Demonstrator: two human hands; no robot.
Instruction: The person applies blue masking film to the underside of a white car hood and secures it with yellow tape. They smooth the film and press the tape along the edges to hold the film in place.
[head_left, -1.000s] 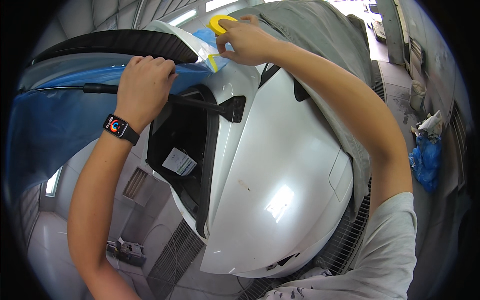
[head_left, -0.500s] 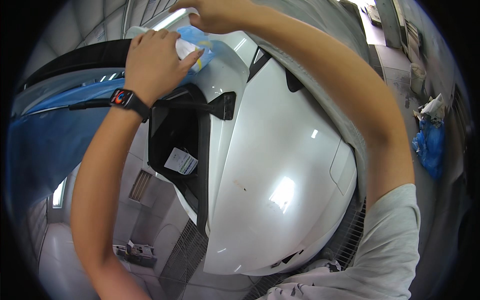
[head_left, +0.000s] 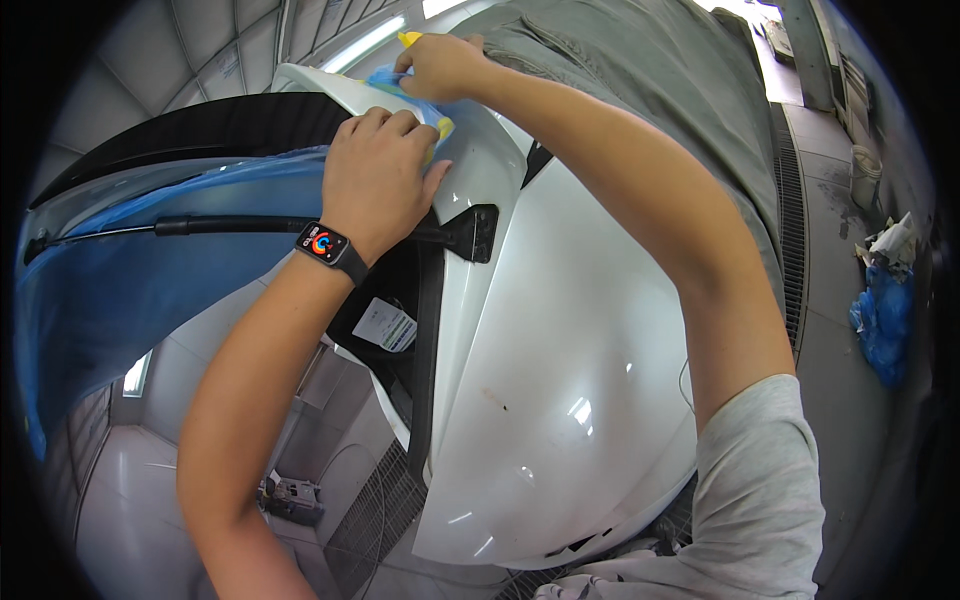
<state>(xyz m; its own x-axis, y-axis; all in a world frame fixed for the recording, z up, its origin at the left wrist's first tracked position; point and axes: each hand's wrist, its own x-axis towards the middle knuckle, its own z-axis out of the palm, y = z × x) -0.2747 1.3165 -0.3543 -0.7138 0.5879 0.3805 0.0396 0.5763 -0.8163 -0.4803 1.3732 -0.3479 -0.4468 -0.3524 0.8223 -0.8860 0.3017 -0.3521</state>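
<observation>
Pressing flat, the left hand [head_left: 378, 170] pins thin blue plastic masking film [head_left: 160, 270] on the glossy white car panel [head_left: 560, 380], while the right hand [head_left: 440, 65] pinches its still-loose top edge.

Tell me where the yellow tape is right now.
In the head view it sits at the top centre, a yellow tape strip on the white car panel, peeking out between the left hand and right hand.

Grey panelled walls [head_left: 190, 60]; ceiling strip light [head_left: 360, 42]; metal floor grating [head_left: 790, 200]; grey concrete floor [head_left: 840, 330].
</observation>
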